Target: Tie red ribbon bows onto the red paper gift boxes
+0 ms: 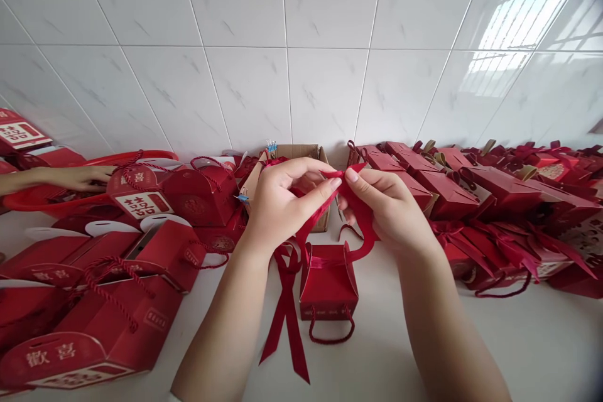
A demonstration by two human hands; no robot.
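Note:
Above the small red gift box (328, 286), my left hand (294, 198) pinches a dark red ribbon (363, 217) between thumb and fingers. My right hand (384, 207) grips the same ribbon just beside it, thumb pressed against the fingertips. From the hands the ribbon runs down to the upper part of the box, which stands on the white table with its rope handle (331, 340) drooping toward me. Left of the box hangs a ribbon bow with two long tails (286, 326). My left hand partly hides the ribbon behind it.
Larger red boxes with rope handles (117, 320) crowd the left side. Rows of small red boxes (452, 195) stand at the right. An open cardboard box (301, 151) sits against the tiled wall (325, 88). Another person's hand (89, 178) reaches over a red basket (47, 204).

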